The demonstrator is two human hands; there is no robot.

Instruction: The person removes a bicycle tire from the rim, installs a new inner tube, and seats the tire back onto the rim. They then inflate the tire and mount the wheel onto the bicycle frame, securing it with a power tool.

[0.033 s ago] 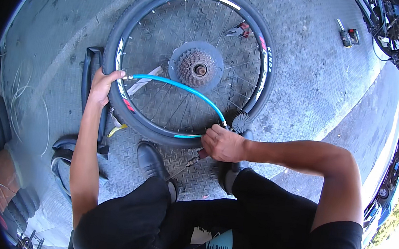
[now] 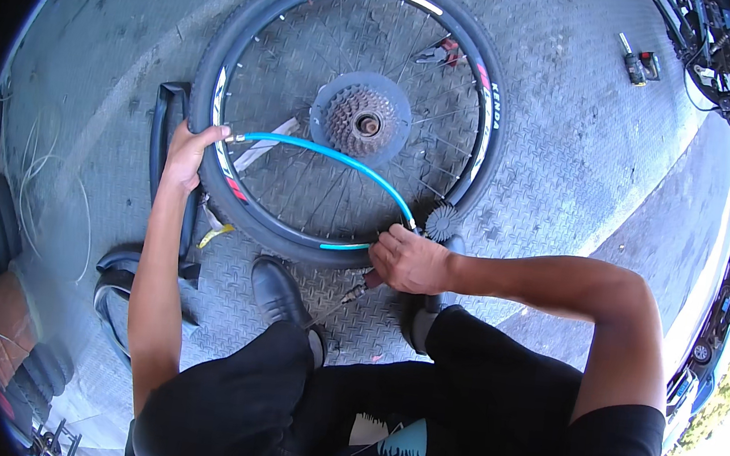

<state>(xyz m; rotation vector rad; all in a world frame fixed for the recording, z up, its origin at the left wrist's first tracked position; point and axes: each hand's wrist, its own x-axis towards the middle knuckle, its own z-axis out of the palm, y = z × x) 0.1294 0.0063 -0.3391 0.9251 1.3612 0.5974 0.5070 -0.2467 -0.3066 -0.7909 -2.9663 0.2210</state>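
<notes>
Left hand: (image 2: 189, 154) closed partway around the wheel's left edge, thumb laid along the metal fitting (image 2: 235, 138) at the hose end; the fingertips are hidden.
Right hand: (image 2: 415, 263) closed, knuckles up, around an air tool (image 2: 372, 278), mostly covered by the palm, at the wheel's near right edge.
Wheel: (image 2: 403, 115) lying flat, directly between and beyond the hands, the left one touching it.
Blue hose: (image 2: 337, 157) smooth, glossy, arched across the spokes from the left hand to the right.
Finned disc: (image 2: 442, 222) dark, round, ribbed like a fan, just right of the right hand.
Tyre: (image 2: 265, 0) black rubber with a knobbly tread.
Rim: (image 2: 485, 107) dark, with white and red markings; thin metal spokes run inward.
Sprockets: (image 2: 345, 122) brownish toothed rings, stacked at the wheel's centre.
Inner tube: (image 2: 162, 128) limp black rubber, left of the wheel.
Pliers: (image 2: 439, 53) red-handled, seen through the far right spokes.
Shoe: (image 2: 278, 292) dark and smooth, near side of the wheel.
Floor: (image 2: 554, 150) grey metal plate with a raised crosshatch pattern.
Slim tool: (image 2: 633, 69) dark, cylindrical, far right.
</notes>
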